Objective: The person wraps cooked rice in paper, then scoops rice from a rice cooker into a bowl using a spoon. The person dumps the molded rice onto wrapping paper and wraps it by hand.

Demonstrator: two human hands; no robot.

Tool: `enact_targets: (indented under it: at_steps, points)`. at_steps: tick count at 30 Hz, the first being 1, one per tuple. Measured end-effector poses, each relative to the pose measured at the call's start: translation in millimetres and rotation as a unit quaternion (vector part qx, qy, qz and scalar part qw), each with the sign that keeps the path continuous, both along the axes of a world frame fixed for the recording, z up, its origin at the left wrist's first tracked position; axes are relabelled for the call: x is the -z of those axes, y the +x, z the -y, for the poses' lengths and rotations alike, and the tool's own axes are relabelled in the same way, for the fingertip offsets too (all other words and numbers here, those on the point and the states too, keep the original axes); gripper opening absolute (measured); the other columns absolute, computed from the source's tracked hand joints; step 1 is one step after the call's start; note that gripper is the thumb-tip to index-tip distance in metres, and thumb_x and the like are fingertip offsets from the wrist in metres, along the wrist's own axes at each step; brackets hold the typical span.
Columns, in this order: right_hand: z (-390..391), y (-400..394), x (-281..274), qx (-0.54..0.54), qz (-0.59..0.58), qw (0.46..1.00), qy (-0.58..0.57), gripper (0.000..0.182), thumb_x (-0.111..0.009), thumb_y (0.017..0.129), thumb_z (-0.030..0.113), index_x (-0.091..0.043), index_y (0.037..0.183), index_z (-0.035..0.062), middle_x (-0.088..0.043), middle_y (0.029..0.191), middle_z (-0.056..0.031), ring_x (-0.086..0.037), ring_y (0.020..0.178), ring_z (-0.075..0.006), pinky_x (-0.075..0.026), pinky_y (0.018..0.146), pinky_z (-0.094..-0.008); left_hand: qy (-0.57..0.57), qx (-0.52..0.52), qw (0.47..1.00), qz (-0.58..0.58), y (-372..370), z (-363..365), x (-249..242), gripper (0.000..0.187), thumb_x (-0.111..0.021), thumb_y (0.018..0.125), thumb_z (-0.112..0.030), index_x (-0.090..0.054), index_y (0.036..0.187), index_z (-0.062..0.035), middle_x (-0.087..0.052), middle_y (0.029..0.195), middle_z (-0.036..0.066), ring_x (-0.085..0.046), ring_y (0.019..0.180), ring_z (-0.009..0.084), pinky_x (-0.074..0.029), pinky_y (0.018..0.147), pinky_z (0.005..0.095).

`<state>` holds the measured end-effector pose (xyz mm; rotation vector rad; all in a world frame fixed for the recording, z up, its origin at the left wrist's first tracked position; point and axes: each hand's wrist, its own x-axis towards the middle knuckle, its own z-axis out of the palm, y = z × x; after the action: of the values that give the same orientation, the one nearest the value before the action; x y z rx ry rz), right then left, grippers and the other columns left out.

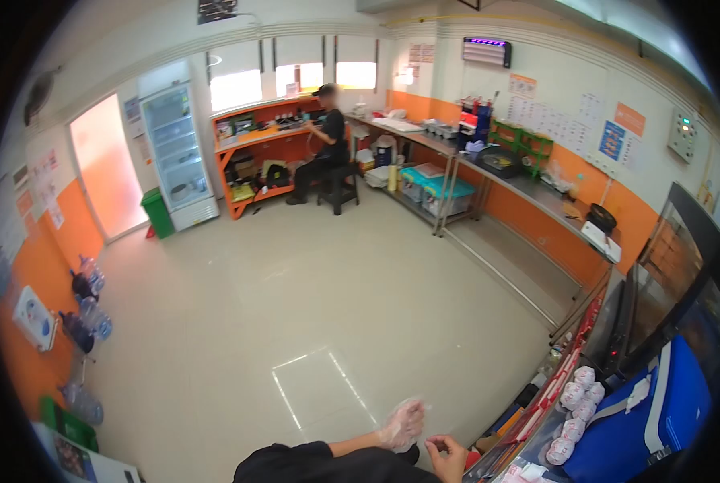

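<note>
My left hand [403, 424], in a loose clear plastic glove, is held out above the floor at the bottom of the view with its fingers curled in. Nothing shows inside that fist. Just to its right is my right hand [447, 457], bare, with thumb and fingertips drawn together; whether something thin sits between them I cannot make out. The two hands are close but look apart. To the right of them, several round white wrapped packets with red print [573, 410] lie beside a blue insulated bag [658, 410].
A person in dark clothes [328, 141] sits on a black stool [337, 189] at an orange workbench [235, 149]. Steel tables [529, 189] line the right wall. A glass-door fridge [175, 153], a green bin [157, 213] and water bottles [94, 318] stand left.
</note>
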<state>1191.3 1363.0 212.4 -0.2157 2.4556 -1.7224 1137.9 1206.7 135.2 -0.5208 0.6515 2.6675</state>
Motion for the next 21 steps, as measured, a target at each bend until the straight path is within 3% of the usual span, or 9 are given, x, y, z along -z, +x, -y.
enact_targets:
  at_steps: [3,7,9,11,13,14,15,17,21]
  points:
    - [-14,-7,5,0.021,-0.016,0.999,-0.024,0.019,-0.067,0.085,0.012,-0.065,0.097,-0.0029,-0.066,0.085,-0.0062,-0.058,0.077,-0.0128,-0.048,0.072,-0.0274,-0.027,0.02,0.999,0.018,3,-10,1,0.025,-0.042,0.096,-0.029,-0.047,0.077,-0.0122,-0.028,0.049,-0.005,-0.027,0.037,0.0097,-0.022,0.036,0.025]
    - [-39,-10,-30,0.145,0.008,0.974,-0.176,0.015,-0.071,0.083,0.007,-0.066,0.091,-0.0041,-0.063,0.083,-0.0092,-0.058,0.073,-0.0137,-0.046,0.067,-0.0274,-0.042,0.178,0.983,0.012,-10,-35,6,0.025,-0.043,0.095,-0.029,-0.046,0.076,-0.0126,-0.027,0.049,-0.005,-0.026,0.037,0.01,-0.023,0.037,0.0256]
    - [-62,-2,-39,0.123,0.022,0.954,-0.272,0.015,-0.064,0.084,-0.002,-0.062,0.099,-0.0054,-0.064,0.097,-0.0123,-0.061,0.091,-0.0197,-0.049,0.079,-0.0297,-0.024,0.264,0.964,0.029,-20,-53,12,0.027,-0.045,0.095,-0.03,-0.047,0.076,-0.0123,-0.033,0.052,-0.002,-0.029,0.04,0.0109,-0.026,0.04,0.026]
    - [-82,5,-60,0.174,-0.036,0.927,-0.33,0.019,-0.07,0.078,-0.006,-0.063,0.096,-0.0051,-0.068,0.09,-0.01,-0.065,0.082,-0.0152,-0.053,0.075,-0.0262,-0.09,0.334,0.938,0.037,-32,-82,-14,0.025,-0.046,0.095,-0.03,-0.047,0.077,-0.0124,-0.031,0.052,-0.004,-0.028,0.041,0.01,-0.024,0.04,0.0257]
    - [-104,19,-86,0.209,-0.084,0.921,-0.316,0.013,-0.069,0.079,-0.007,-0.065,0.091,-0.0063,-0.067,0.094,-0.0148,-0.065,0.088,-0.0188,-0.053,0.077,-0.029,-0.159,0.415,0.895,0.037,-45,-119,-33,0.023,-0.047,0.094,-0.03,-0.047,0.079,-0.0125,-0.028,0.052,-0.005,-0.026,0.042,0.0091,-0.022,0.04,0.0255]
    - [-106,25,-105,0.222,-0.125,0.874,-0.413,0.014,-0.069,0.077,-0.008,-0.065,0.091,-0.0064,-0.066,0.094,-0.0163,-0.064,0.09,-0.0211,-0.052,0.079,-0.0301,-0.193,0.404,0.894,-0.006,-53,-137,-42,0.023,-0.048,0.095,-0.03,-0.047,0.079,-0.0125,-0.028,0.053,-0.005,-0.026,0.042,0.0087,-0.022,0.039,0.0251]
    - [-102,32,-120,0.295,-0.149,0.846,-0.418,0.014,-0.069,0.077,-0.008,-0.065,0.091,-0.0064,-0.066,0.094,-0.0163,-0.064,0.09,-0.0211,-0.052,0.079,-0.0301,-0.211,0.431,0.877,-0.032,-61,-147,-46,0.024,-0.048,0.095,-0.031,-0.048,0.08,-0.0125,-0.029,0.053,-0.005,-0.026,0.042,0.0085,-0.021,0.039,0.025]
    - [-103,47,-141,0.283,-0.265,0.832,-0.397,0.015,-0.069,0.077,-0.009,-0.065,0.091,-0.006,-0.064,0.092,-0.0163,-0.062,0.086,-0.0232,-0.05,0.076,-0.0331,-0.23,0.486,0.838,-0.088,-79,-175,-42,0.025,-0.048,0.095,-0.032,-0.048,0.08,-0.0125,-0.03,0.053,-0.005,-0.025,0.042,0.0077,-0.02,0.039,0.0244]
    - [-87,68,-187,0.36,-0.375,0.772,-0.367,0.013,-0.07,0.076,-0.009,-0.065,0.089,-0.0054,-0.063,0.09,-0.0161,-0.06,0.083,-0.0244,-0.046,0.072,-0.0351,-0.208,0.602,0.753,-0.166,-99,-237,-51,0.027,-0.047,0.096,-0.031,-0.049,0.076,-0.0128,-0.032,0.053,-0.007,-0.023,0.041,0.0055,-0.018,0.039,0.0238]
